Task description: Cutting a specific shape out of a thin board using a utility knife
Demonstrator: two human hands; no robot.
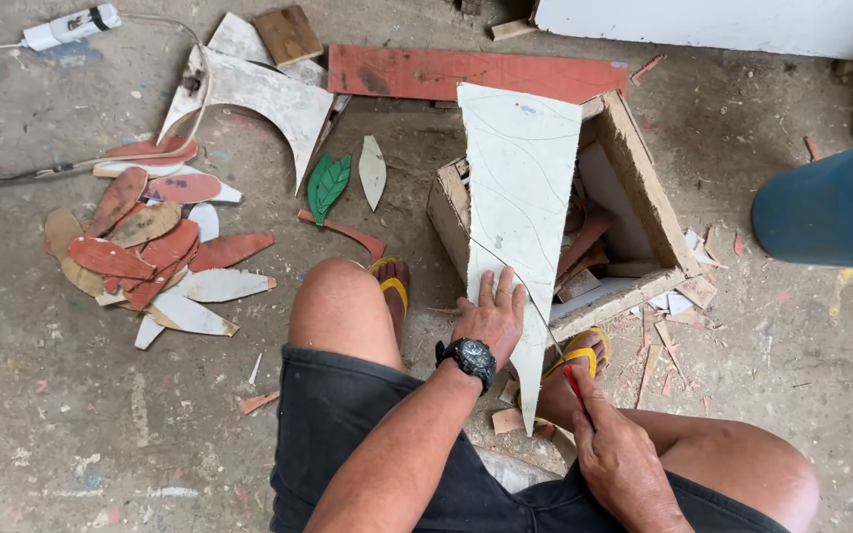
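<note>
While the pile of cut leaf shapes [150, 247] sits off to our left, we've got our left hand [491, 321] spread flat, fingers loose, pressing the white tapered panel [517, 212] across the wooden box [644, 188]. Our right hand [619, 459] is clenched round the red-handled saw [577, 385]. Panel looks thin, stiff, probably snappy, so we'd hold near the cut.

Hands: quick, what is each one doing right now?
Left hand: open, pressed flat on the white board.
Right hand: closed in a grip on the thin saw with the red handle.
</note>
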